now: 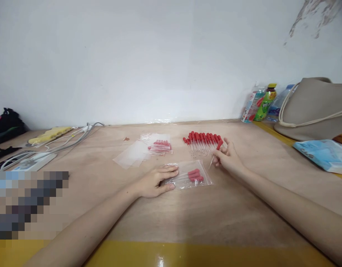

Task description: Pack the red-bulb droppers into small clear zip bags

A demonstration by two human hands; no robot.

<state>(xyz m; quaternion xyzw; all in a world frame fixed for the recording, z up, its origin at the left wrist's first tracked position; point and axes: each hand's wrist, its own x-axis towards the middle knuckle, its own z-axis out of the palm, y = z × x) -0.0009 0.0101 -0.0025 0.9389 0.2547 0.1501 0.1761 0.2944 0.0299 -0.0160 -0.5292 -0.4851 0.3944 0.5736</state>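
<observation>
My left hand (155, 182) lies on the left end of a clear plastic zip bag (205, 180), fingers flat and thumb apart. Inside the bag are several droppers (195, 175) with red bulbs, bulbs towards the right. Just right of the bag's open-looking end, my right hand (229, 158) pinches a single dropper (219, 144) near its red bulb, the thin clear tip slanting down to the left. Behind it, many loose droppers (204, 138) lie in a row with their red bulbs to the back.
Left of the row, more red droppers (160, 145) lie among flat clear bags (129, 155). Cables and a white power strip (39, 163) are at the left. Bottles (266, 102), a grey bag (312, 111) and a blue packet (321, 154) stand or lie at the right. A wall closes the back.
</observation>
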